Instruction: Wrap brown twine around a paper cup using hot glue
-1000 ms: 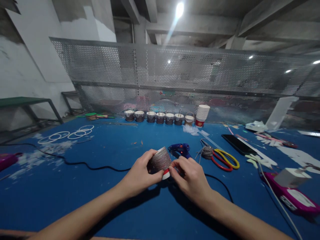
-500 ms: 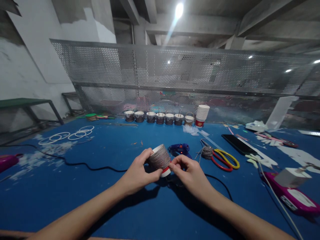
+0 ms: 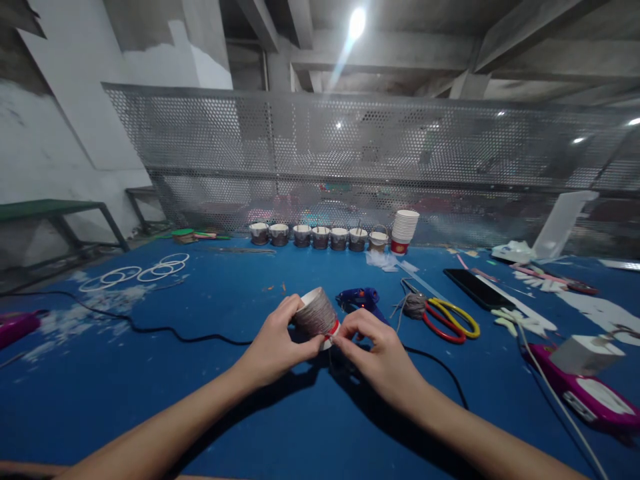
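A paper cup (image 3: 317, 315) wound with grey yarn is tilted above the blue table, its white mouth facing up and left. My left hand (image 3: 276, 339) is wrapped around its side, thumb near the base. At the red and white base, my right hand (image 3: 374, 341) pinches with thumb and forefinger, apparently on the yarn's end; the fingertips partly hide it. A thin strand hangs below the cup. Just behind my right hand lies a blue glue gun (image 3: 361, 297). Farther right are a grey yarn ball (image 3: 415, 306) and scissors (image 3: 447, 335) with red and yellow handles.
Several yarn-wrapped cups (image 3: 320, 240) line the back, beside a stack of paper cups (image 3: 405, 227). To the right are a black phone (image 3: 477, 289) and a magenta power strip (image 3: 595, 403). A black cable (image 3: 175, 332) crosses the table; white rings (image 3: 163, 268) lie at left.
The cup has turned slightly in my left hand, with its base shifted a little to the left. My right fingertips have moved slightly left and down along the base.
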Demonstrator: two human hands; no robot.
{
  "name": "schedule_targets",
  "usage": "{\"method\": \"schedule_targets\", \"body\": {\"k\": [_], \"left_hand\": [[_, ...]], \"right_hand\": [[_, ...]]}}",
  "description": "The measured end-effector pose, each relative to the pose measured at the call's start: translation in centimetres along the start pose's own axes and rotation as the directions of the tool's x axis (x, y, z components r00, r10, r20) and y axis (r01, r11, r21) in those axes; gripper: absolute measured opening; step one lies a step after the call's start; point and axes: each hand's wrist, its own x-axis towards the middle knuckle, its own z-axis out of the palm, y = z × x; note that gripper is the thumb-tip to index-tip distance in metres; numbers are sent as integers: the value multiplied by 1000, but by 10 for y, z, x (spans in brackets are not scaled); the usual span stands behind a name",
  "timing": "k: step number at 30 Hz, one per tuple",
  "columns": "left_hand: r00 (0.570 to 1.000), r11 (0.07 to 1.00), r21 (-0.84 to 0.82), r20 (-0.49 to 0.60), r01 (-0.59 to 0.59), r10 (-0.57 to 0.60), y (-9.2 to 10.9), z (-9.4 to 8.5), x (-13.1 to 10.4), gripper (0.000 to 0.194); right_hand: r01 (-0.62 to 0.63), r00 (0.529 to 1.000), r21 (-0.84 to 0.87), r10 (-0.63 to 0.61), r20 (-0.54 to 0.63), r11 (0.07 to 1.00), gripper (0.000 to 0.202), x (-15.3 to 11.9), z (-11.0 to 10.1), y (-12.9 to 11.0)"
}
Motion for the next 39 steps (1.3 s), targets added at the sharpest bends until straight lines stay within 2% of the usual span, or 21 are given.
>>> {"method": "schedule_targets", "body": {"k": [3, 6, 8, 10, 12, 13, 14, 16, 17, 19, 22, 26, 31, 35, 39], "left_hand": [[999, 999, 13, -19, -35, 35, -2, 0, 0, 16], [999, 999, 7, -38, -38, 38, -7, 0, 1, 18], [998, 1000, -9, -59, -28, 28, -9, -2, 1, 19], [996, 999, -26, -84, -24, 21, -11, -4, 1, 19], [993, 998, -50, -112, -30, 24, -12, -7, 2, 18], [992, 997, -63, -126, -36, 27, -12, -8, 2, 17], [990, 996, -75, -138, -44, 33, -11, -9, 3, 17], [987, 993, -96, -156, -63, 47, -12, -11, 4, 17], [985, 992, -103, -164, -67, 50, -12, -12, 4, 18], [984, 992, -115, -175, -60, 39, -13, -12, 6, 18], [986, 990, -139, -167, -23, -1, -16, -12, 7, 19], [993, 981, -192, -110, 31, -53, -20, -10, 9, 21], [993, 978, -200, -90, 60, -79, -24, -8, 11, 22], [988, 981, -172, -107, 88, -107, -25, -9, 13, 23], [980, 985, -106, -128, 140, -153, -24, -9, 14, 25]], "right_hand": [[117, 992, -39, -115, 51, 992, 14, -3, -3, -8], [366, 927, -62, -358, 112, 929, 15, -4, -16, -15], [441, 897, -65, -439, 38, 895, 19, -2, -29, -14], [358, 916, -92, -368, -161, 929, 22, 4, -41, -6], [145, 920, -100, -171, -354, 984, 20, 14, -50, 10], [13, 916, -89, -48, -399, 996, 18, 19, -53, 18], [-132, 913, -68, 95, -396, 989, 19, 24, -54, 27], [-386, 886, -36, 360, -291, 922, 30, 32, -55, 41], [-467, 867, -30, 450, -215, 884, 36, 34, -54, 46], [-538, 842, -43, 535, -72, 842, 40, 35, -50, 51], [-493, 865, -137, 501, 33, 859, 34, 31, -43, 53], [-418, 899, -227, 437, 40, 880, 22, 27, -36, 55], [-345, 937, -140, 349, 5, 928, 25, 22, -32, 44], [-282, 957, -42, 284, 51, 958, 15, 14, -31, 17], [-213, 973, -31, 215, 83, 977, 25, 7, -27, 4]]}}
